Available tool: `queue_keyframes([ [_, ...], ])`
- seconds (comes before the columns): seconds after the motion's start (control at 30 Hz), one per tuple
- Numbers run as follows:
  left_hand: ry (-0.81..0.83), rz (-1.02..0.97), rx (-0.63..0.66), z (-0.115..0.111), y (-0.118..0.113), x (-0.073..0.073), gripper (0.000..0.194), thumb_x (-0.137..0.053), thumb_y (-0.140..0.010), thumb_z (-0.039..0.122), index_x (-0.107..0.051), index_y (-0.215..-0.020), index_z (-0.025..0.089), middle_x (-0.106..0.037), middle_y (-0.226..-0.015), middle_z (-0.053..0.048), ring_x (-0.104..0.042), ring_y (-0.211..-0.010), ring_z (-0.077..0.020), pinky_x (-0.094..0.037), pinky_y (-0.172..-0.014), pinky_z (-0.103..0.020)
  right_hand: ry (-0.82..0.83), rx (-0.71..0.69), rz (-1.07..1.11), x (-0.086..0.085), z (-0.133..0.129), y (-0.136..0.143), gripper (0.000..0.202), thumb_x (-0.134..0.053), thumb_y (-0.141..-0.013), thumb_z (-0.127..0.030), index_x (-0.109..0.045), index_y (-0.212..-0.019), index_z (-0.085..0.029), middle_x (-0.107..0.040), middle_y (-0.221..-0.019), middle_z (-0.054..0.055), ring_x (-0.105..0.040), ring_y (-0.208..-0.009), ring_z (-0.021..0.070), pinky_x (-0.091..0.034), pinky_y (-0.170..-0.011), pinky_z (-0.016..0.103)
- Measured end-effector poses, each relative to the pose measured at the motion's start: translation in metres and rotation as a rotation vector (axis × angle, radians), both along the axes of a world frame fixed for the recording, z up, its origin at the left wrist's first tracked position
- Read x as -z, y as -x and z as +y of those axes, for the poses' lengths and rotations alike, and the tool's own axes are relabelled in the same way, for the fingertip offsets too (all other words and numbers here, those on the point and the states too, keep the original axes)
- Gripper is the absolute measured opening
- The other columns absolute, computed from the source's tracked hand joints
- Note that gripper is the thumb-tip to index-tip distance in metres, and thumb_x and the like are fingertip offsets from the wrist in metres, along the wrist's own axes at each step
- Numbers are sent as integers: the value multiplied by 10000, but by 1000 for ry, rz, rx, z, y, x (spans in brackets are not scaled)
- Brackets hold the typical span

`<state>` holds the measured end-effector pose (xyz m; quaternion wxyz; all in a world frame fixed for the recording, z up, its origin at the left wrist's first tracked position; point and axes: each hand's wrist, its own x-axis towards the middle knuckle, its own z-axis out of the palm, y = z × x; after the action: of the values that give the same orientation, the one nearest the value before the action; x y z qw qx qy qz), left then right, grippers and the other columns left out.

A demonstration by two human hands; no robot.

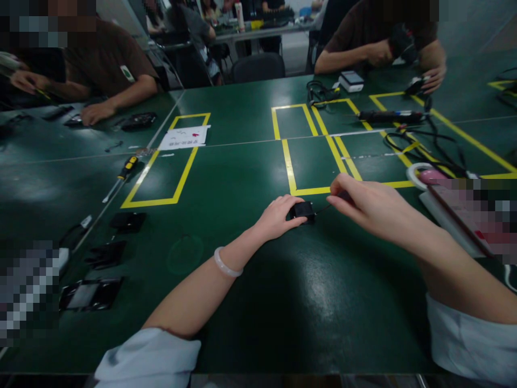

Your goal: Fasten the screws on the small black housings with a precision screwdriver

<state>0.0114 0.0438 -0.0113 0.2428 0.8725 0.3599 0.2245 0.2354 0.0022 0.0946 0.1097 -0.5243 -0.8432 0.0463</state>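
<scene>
On the green table, a small black box-like part (305,211) lies near the middle. My left hand (278,216) grips its left side between thumb and fingers. To the right, my right hand (355,202) is closed in a pinch around a dark handle, mostly hidden by the fingers. A thin dark shaft (322,209) runs from that hand to the right side of the black part. Whether its tip touches the part or sits in it is too small to tell.
Black parts (128,221) and a bagged item (91,294) lie left, near a yellow-black screwdriver (128,167). Yellow tape outlines (311,191) mark the table. An electric screwdriver (391,116), cables and a tape roll (418,175) are right. Two people work opposite.
</scene>
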Motion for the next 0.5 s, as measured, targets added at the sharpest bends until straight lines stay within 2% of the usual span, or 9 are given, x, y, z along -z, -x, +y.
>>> queue_keyframes([
  [0.1,2,5,-2,0,0,0,360,-569,-895,421,-530,-1179,205,-590,-1146,-80,-545,-1084,-243,-437,-942,-382,-26,48,-23,2,0,4,253,-385,-951,-454,-476,-940,-219,-592,-679,-7,-522,-569,153,-265,-524,269],
  [0.2,5,1,2,0,0,-1,360,-565,-897,420,-528,-1183,204,-588,-1152,-81,-545,-1085,-242,-436,-945,-384,-45,64,-32,4,0,5,216,-368,-959,-398,-475,-959,-211,-592,-681,1,-527,-562,160,-260,-517,272],
  [0.5,10,7,8,1,0,-1,364,-567,-896,422,-530,-1182,201,-590,-1146,-83,-546,-1077,-242,-441,-940,-386,-13,-13,-15,0,1,-2,127,-403,-933,-328,-458,-942,-214,-623,-794,22,-565,-656,166,-314,-544,267],
])
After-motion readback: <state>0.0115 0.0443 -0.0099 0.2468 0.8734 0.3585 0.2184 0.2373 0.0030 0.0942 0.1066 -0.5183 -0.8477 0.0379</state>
